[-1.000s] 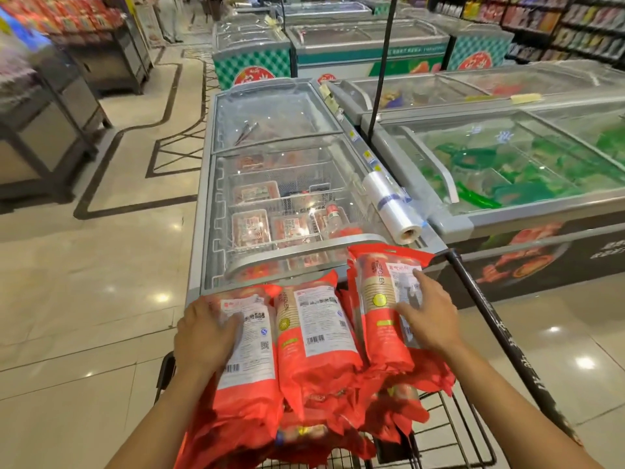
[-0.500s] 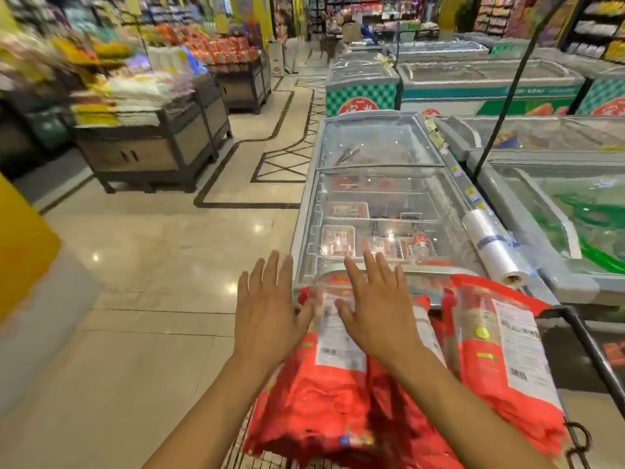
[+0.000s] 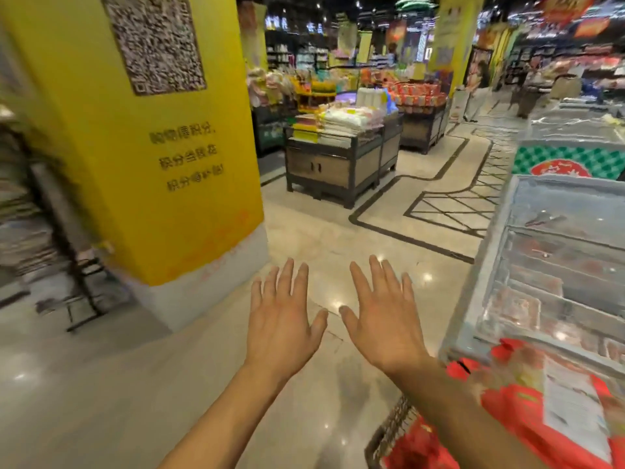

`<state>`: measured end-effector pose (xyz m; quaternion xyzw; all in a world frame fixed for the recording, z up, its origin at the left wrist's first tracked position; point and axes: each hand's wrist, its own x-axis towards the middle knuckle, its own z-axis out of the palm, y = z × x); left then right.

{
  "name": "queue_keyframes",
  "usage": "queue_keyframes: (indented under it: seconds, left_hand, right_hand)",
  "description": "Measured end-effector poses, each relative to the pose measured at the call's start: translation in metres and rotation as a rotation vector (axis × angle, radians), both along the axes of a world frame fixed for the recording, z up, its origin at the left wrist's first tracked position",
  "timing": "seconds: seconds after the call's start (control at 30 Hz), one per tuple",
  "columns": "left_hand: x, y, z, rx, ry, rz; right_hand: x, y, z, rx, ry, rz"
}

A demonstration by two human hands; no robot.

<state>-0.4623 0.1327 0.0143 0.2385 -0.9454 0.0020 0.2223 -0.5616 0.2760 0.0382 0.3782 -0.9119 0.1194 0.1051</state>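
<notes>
My left hand (image 3: 282, 321) and my right hand (image 3: 384, 319) hang side by side in the air over the shiny floor, backs up, fingers spread and straight, holding nothing. Several red food packets (image 3: 554, 404) with white labels lie piled in a wire shopping cart (image 3: 389, 434) at the lower right, under my right forearm. Neither hand touches the packets. The whole picture is blurred by motion.
A yellow pillar (image 3: 152, 147) with a QR code stands close on the left. A glass-topped chest freezer (image 3: 554, 265) runs along the right. Wooden display stands (image 3: 338, 164) piled with goods sit further ahead. People stand far off at the back right.
Both hands let go of the red packets and lifted off them with fingers spread. My view swung left, so the cart and freezer slid to the right edge and the pillar came in.
</notes>
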Motion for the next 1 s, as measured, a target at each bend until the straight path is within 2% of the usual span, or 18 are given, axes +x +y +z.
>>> queue_keyframes:
  seconds: [0.27, 0.53, 1.0]
  left_hand:
    - [0.157, -0.135, 0.012, 0.015, 0.039, 0.312]
    - [0.297, -0.211, 0.015, 0.066, 0.016, 0.67]
    - [0.449, -0.329, 0.031, -0.036, -0.03, 1.236]
  right_hand:
    - [0.115, -0.171, 0.007, -0.007, 0.023, 0.321]
    - [0.223, -0.308, 0.002, 0.043, 0.067, 0.641]
    - [0.377, -0.525, 0.006, -0.039, -0.06, 1.22]
